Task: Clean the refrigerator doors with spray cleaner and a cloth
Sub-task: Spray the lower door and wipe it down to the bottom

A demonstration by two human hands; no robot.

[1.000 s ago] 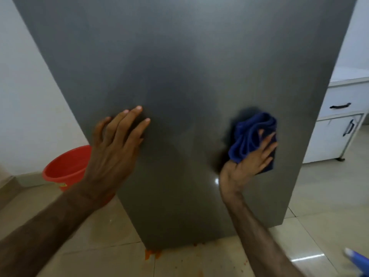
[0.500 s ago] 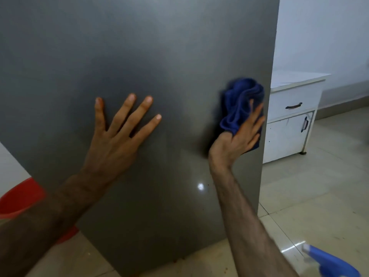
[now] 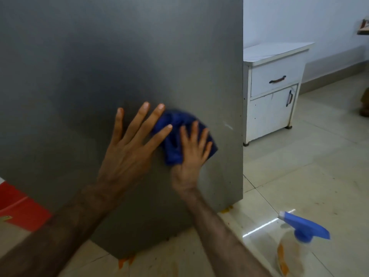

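Note:
A grey refrigerator door (image 3: pixel 123 56) fills most of the head view. My left hand (image 3: pixel 129 150) lies flat on it with fingers spread. Just to its right, my right hand (image 3: pixel 191 154) presses a crumpled blue cloth (image 3: pixel 175 134) against the door with straight fingers. The cloth sits partly under my left fingertips. A clear spray bottle (image 3: pixel 293 248) with a blue trigger head (image 3: pixel 305 226) stands on the floor at the lower right, apart from both hands.
A white cabinet (image 3: pixel 273 92) with a drawer and a door stands right of the refrigerator. A red tub (image 3: pixel 18 208) shows at the lower left edge. Pale floor tiles (image 3: pixel 299 176) carry orange stains near the refrigerator's base.
My right hand has slid the blue cloth down and left across the door until it meets my left hand. The view has swung right, showing more of the spray bottle.

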